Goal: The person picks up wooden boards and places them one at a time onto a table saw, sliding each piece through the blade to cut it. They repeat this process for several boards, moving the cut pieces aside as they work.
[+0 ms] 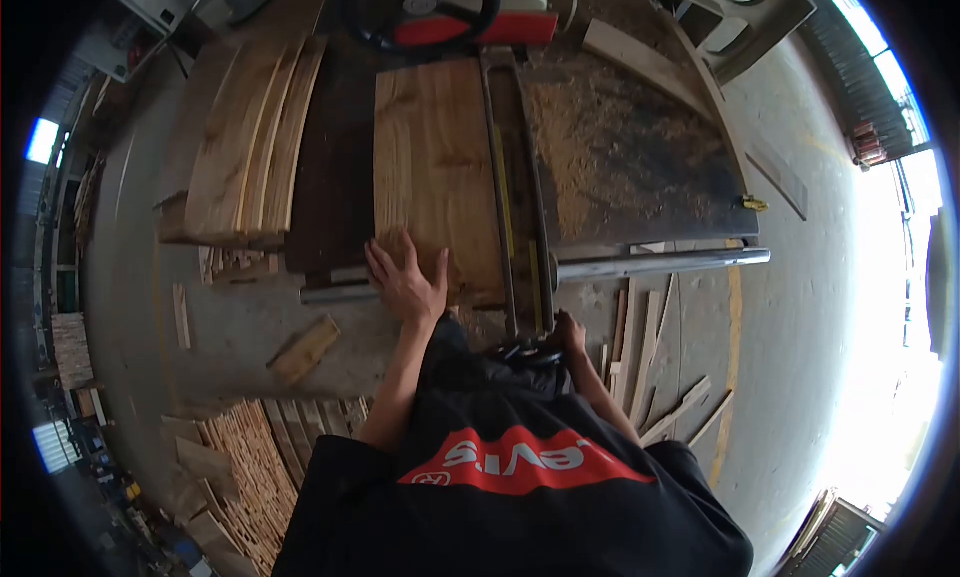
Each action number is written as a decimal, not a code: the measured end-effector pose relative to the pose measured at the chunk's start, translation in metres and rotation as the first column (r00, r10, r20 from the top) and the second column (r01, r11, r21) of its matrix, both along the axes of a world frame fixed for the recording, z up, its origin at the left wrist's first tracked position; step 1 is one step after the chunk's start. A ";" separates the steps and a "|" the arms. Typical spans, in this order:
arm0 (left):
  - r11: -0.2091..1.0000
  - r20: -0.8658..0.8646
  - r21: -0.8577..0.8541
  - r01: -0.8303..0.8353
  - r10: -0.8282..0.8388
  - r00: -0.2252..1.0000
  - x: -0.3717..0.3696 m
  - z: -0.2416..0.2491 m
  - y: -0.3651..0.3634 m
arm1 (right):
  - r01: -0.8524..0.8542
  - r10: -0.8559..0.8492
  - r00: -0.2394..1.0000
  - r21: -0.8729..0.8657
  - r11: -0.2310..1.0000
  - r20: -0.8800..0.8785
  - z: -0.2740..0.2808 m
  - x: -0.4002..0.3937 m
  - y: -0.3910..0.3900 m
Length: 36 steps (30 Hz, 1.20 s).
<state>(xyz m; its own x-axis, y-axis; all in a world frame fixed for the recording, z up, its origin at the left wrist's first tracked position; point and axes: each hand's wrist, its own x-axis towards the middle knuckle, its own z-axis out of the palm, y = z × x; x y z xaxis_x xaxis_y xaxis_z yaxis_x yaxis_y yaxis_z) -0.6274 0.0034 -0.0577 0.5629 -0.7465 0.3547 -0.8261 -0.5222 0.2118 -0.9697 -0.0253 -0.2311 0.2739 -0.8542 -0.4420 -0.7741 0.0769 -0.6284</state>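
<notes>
A wide wooden board [435, 147] lies flat on the dark machine table [335, 167], its right edge along a metal guide rail [520, 187] with a yellow strip. On the board's near left corner rests my left hand [408, 282], palm down with the fingers spread. My right hand [570, 334] is at the near end of the rail, its fingers curled; what they hold, if anything, is too small to make out. Left of the board, several planks [240, 137] are stacked on the table.
A black handwheel [420, 5] stands at the far end. Sawdust [600, 137] covers the right table part, and a metal bar [665, 265] runs along its near edge. Wood strips [250, 467] and an offcut [305, 350] lie on the floor.
</notes>
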 end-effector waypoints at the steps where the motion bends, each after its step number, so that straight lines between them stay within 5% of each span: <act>1: 1.000 -0.007 -0.005 0.008 -0.008 1.000 0.005 0.000 -0.008 | -0.045 0.045 0.999 -0.085 0.995 -0.004 0.002 -0.002 0.004; 2: 1.000 -0.009 -0.009 0.008 -0.008 1.000 0.010 0.000 -0.020 | 0.042 -0.037 0.995 -0.060 0.997 0.090 -0.005 -0.004 0.006; 3: 1.000 -0.012 -0.016 0.006 -0.006 1.000 0.017 0.000 -0.034 | 0.107 -0.072 0.987 -0.255 0.961 0.143 -0.023 -0.003 0.011; 5: 1.000 -0.014 -0.031 -0.001 0.001 1.000 0.030 0.000 -0.065 | 0.336 -0.268 0.895 -0.146 0.930 0.356 -0.032 -0.004 0.018; 7: 0.998 -0.011 -0.053 -0.016 0.015 1.000 0.047 0.001 -0.101 | 0.422 -0.444 0.790 0.150 0.894 0.422 -0.007 -0.002 0.021; 10: 0.998 -0.011 -0.059 -0.031 0.031 0.999 0.069 0.000 -0.147 | 0.615 -0.734 0.580 0.401 0.679 0.354 0.038 0.018 0.013; 12: 0.998 -0.026 -0.060 -0.037 0.035 0.999 0.078 0.001 -0.163 | 0.701 -0.817 0.482 0.420 0.577 0.317 0.040 0.023 0.019; 13: 0.997 -0.036 -0.065 -0.041 0.039 0.999 0.079 0.003 -0.170 | 0.713 -0.772 0.538 0.306 0.631 0.338 0.044 0.025 0.020; 15: 0.998 -0.056 -0.059 -0.032 0.029 0.998 0.081 0.011 -0.174 | 0.734 -0.856 0.400 0.444 0.513 0.327 0.052 0.022 0.017; 16: 0.998 -0.070 -0.055 -0.031 0.027 0.997 0.079 0.012 -0.172 | 0.782 -0.840 0.436 0.326 0.532 0.324 0.058 0.020 0.018; 18: 0.999 -0.073 -0.021 -0.035 0.034 0.997 0.080 0.012 -0.174 | 0.818 -0.789 0.524 0.070 0.571 0.322 0.080 0.030 -0.001; 20: 0.999 -0.103 -0.026 -0.031 0.028 0.994 0.084 0.015 -0.181 | 0.865 -0.760 0.460 -0.038 0.500 0.460 0.107 0.035 -0.029; 21: 0.999 -0.129 -0.043 -0.025 0.019 0.991 0.086 0.017 -0.187 | 0.695 -0.555 0.719 -0.449 0.561 0.419 0.083 0.007 -0.045; 22: 0.998 -0.149 -0.054 -0.024 0.016 0.989 0.090 0.018 -0.191 | 0.827 -0.651 0.528 -0.159 0.539 0.545 0.172 0.056 -0.071; 24: 0.991 -0.196 -0.129 -0.027 0.001 0.981 0.097 0.018 -0.201 | 0.659 -0.368 0.721 -0.415 0.628 0.588 0.253 0.099 -0.114; 26: 0.972 -0.198 -0.233 -0.022 -0.025 0.980 0.102 0.023 -0.208 | 0.626 -0.195 0.527 -0.223 0.747 0.828 0.336 0.154 -0.129; 28: 0.968 -0.278 -0.238 0.076 -0.143 0.950 0.126 0.015 -0.205 | 0.369 0.334 0.403 -0.486 0.793 0.852 0.415 0.214 -0.124; 31: 0.924 -0.428 -0.176 0.339 -0.382 0.819 0.199 0.060 -0.188 | 0.020 0.672 0.031 -0.673 0.739 0.740 0.482 0.259 -0.110; 33: 0.944 -0.011 -0.279 0.175 -0.185 0.983 0.254 0.074 -0.159 | -0.172 0.704 -0.165 -0.723 0.669 0.690 0.503 0.273 -0.103; 35: 0.998 0.326 -0.015 -0.058 0.059 0.943 0.313 0.123 -0.120 | -0.209 0.651 -0.265 -0.702 0.681 0.711 0.504 0.285 -0.092; 36: 0.987 0.258 0.002 -0.162 0.156 0.953 0.345 0.126 -0.104 | -0.192 0.625 -0.299 -0.687 0.700 0.721 0.502 0.288 -0.086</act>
